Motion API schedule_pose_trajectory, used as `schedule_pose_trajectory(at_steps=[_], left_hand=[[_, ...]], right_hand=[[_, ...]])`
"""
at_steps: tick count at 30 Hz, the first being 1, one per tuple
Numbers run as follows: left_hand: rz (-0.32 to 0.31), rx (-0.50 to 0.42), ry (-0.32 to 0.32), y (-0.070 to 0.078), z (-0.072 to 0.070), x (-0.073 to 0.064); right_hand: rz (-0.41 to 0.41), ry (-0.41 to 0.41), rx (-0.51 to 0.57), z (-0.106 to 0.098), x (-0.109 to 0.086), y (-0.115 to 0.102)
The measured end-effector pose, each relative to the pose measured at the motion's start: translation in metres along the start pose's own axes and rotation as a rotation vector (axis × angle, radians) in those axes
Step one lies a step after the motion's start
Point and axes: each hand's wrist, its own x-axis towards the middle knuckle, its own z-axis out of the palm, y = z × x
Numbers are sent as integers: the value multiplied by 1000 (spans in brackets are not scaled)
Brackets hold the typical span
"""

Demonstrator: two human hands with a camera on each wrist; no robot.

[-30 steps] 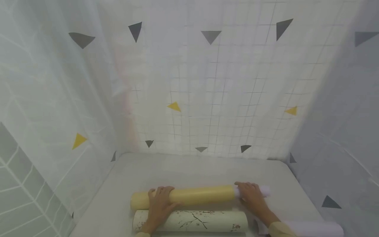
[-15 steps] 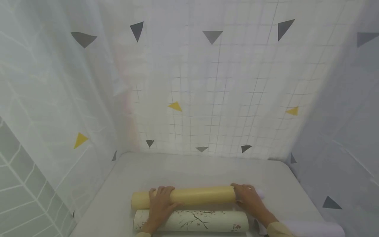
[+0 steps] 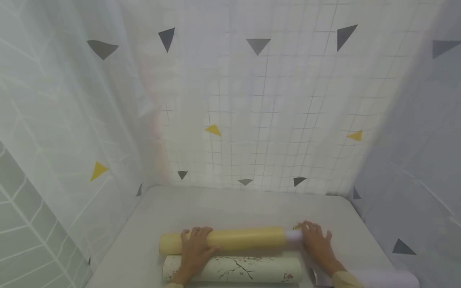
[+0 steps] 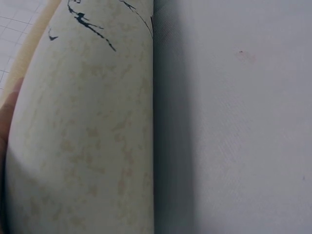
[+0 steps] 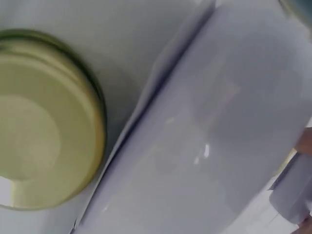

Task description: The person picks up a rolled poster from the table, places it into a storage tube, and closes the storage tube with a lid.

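My left hand grips a yellow wallpaper roll, fingers over its top and thumb along its near side. From that roll's right end sticks out a thinner lavender roll. At its outer end is my right hand, which hides the tip in the head view. The right wrist view has fingers on either side of the lavender roll's end. By the right fingertips lies a small yellowish thing with a dark edge, partly hidden. A cream blossom-print roll lies in front, under my left wrist.
Another lavender roll, glossy with a loose edge, lies at the front right near my right sleeve. Beside it in the right wrist view is a round, gold-coloured lid-like thing. The white tabletop ends against patterned sheeting.
My right hand slid left, covering more of the thinner lavender roll, then moved right to its outer end. That roll reaches less far right than before. My left hand has stayed in place.
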Motion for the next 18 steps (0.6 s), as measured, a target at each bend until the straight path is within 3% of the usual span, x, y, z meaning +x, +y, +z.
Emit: schedule_pose_trajectory(at_steps=[3, 10, 18], left_hand=[[-1, 8, 10, 0, 1, 0], [2, 1, 20, 0, 0, 0], [-4, -6, -2, 0, 1, -1]], right_hand=[[-10, -28, 43, -4, 1, 1], [-107, 30, 54, -10, 3, -11], [-69, -72, 197, -11, 5, -25]])
